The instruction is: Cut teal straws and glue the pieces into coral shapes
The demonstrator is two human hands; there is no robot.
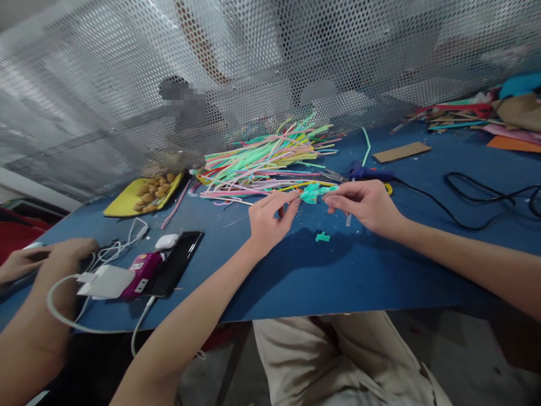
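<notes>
Between my two hands, just above the blue table [296,282], is a teal bundle of bent pipe cleaners [310,193]. My left hand [274,217] pinches its left end between thumb and fingers. At its right end, my right hand [363,204] has thumb and fingertips pressed together on the teal piece. A few short cut teal pieces [323,237] lie on the table below. Behind my right hand lie a blue glue gun [372,172] with a clear glue stick [349,219] and a pair of scissors [333,175].
A large pile of coloured pipe cleaners [262,158] lies against the perforated metal screen [253,67]. To the left are a yellow plate [116,207] of small brown round food, a phone [180,262], a purple power adapter [141,273] with white cables, and another person's arms [54,282]. A black cord [443,220] trails right.
</notes>
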